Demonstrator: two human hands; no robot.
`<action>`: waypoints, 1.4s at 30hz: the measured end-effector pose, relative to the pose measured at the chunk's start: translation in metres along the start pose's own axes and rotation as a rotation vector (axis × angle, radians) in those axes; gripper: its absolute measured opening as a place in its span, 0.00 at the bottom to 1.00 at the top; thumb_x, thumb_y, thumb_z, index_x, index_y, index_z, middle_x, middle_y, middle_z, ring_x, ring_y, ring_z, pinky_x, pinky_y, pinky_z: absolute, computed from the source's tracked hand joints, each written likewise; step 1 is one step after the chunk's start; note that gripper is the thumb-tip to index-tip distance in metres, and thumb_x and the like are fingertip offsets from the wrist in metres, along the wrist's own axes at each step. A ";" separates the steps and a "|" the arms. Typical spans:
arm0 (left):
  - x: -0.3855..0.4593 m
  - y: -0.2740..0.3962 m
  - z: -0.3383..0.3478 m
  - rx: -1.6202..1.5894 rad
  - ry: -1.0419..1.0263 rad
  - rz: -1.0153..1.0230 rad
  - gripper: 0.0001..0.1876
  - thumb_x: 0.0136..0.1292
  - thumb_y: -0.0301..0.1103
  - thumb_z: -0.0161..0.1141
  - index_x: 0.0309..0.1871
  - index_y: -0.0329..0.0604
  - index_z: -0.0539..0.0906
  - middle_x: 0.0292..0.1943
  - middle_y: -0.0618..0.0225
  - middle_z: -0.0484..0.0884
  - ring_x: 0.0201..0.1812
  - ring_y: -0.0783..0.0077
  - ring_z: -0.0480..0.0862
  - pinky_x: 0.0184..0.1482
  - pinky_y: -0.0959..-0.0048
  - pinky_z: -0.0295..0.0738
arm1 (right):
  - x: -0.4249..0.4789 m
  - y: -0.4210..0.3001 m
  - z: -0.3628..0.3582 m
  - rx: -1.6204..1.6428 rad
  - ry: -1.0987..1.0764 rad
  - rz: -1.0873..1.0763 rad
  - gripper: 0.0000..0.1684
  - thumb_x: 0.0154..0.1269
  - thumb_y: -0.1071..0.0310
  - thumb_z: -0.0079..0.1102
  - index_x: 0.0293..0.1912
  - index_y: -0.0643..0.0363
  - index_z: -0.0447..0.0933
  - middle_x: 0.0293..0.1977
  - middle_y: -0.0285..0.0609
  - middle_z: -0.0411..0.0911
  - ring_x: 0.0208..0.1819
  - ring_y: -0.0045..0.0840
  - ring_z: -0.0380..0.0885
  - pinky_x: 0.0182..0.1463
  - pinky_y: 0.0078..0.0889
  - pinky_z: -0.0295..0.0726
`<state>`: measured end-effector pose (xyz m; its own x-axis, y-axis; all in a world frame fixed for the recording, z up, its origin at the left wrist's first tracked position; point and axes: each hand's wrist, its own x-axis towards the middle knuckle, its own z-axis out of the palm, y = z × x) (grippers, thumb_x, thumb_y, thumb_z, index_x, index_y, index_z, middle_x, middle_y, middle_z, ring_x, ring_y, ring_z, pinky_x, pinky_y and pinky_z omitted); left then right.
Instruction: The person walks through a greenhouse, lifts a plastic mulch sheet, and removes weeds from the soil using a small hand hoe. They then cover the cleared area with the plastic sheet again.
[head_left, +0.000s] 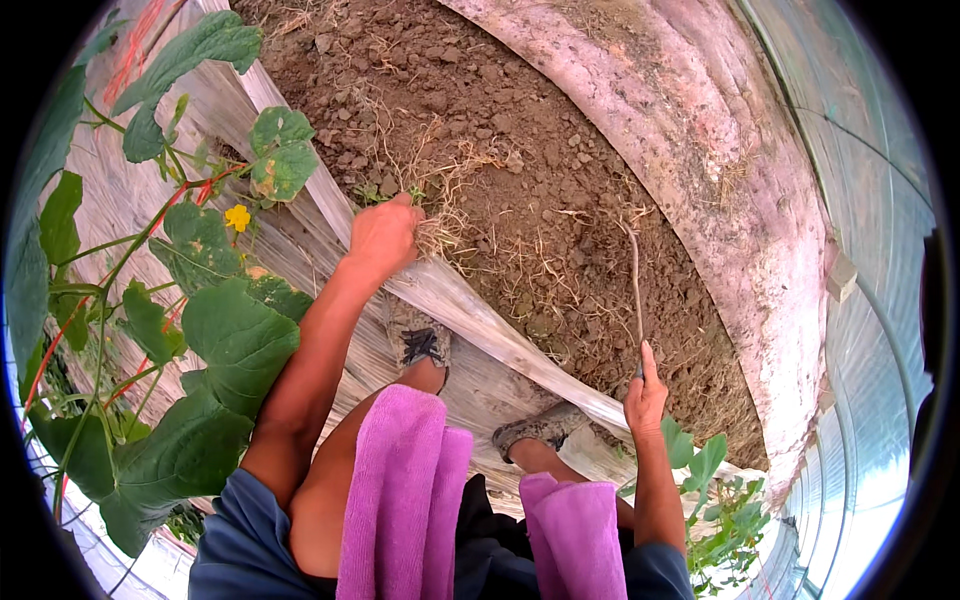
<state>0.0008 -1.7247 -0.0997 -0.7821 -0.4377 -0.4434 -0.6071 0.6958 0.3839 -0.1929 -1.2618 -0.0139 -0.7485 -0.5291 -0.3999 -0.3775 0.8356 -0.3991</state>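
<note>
My left hand is closed around a tuft of weeds, with dry stems and roots sticking out to its right. It hovers by the edge of the plastic mulch film, beside bare brown soil. In my right hand is a slim, slightly curved hand tool, possibly a sickle. The index finger lies along it, and its far tip reaches the soil near the pale sheet. The tool's grip is mostly hidden in the palm.
Cucumber vines with a yellow flower and red strings crowd the left. More leafy plants grow at lower right. A dirty pale ground sheet borders the soil, beside the greenhouse's plastic wall. A purple towel hangs before me.
</note>
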 end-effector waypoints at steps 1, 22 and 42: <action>-0.002 -0.003 0.000 -0.025 0.035 -0.006 0.08 0.49 0.24 0.64 0.34 0.44 0.87 0.44 0.57 0.84 0.43 0.49 0.88 0.43 0.53 0.84 | 0.019 -0.030 0.008 0.021 -0.061 -0.057 0.42 0.63 0.81 0.46 0.75 0.45 0.68 0.47 0.63 0.83 0.41 0.53 0.84 0.48 0.43 0.83; -0.004 -0.011 0.002 -0.121 0.038 -0.067 0.20 0.45 0.23 0.64 0.45 0.45 0.89 0.40 0.53 0.85 0.45 0.45 0.86 0.46 0.50 0.83 | 0.157 -0.143 0.055 -0.165 -0.220 -0.166 0.44 0.69 0.74 0.55 0.78 0.28 0.60 0.31 0.61 0.82 0.34 0.54 0.84 0.44 0.57 0.82; -0.004 -0.021 0.000 -0.221 0.031 -0.136 0.15 0.48 0.22 0.62 0.43 0.43 0.85 0.39 0.51 0.87 0.44 0.42 0.86 0.45 0.48 0.81 | -0.015 -0.067 0.013 -0.146 -0.194 0.155 0.43 0.63 0.80 0.49 0.76 0.39 0.67 0.26 0.66 0.75 0.24 0.54 0.78 0.35 0.52 0.78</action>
<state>0.0170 -1.7371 -0.1062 -0.6933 -0.5379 -0.4796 -0.7200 0.4895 0.4918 -0.1492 -1.3116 0.0079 -0.6902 -0.4002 -0.6029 -0.3518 0.9136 -0.2037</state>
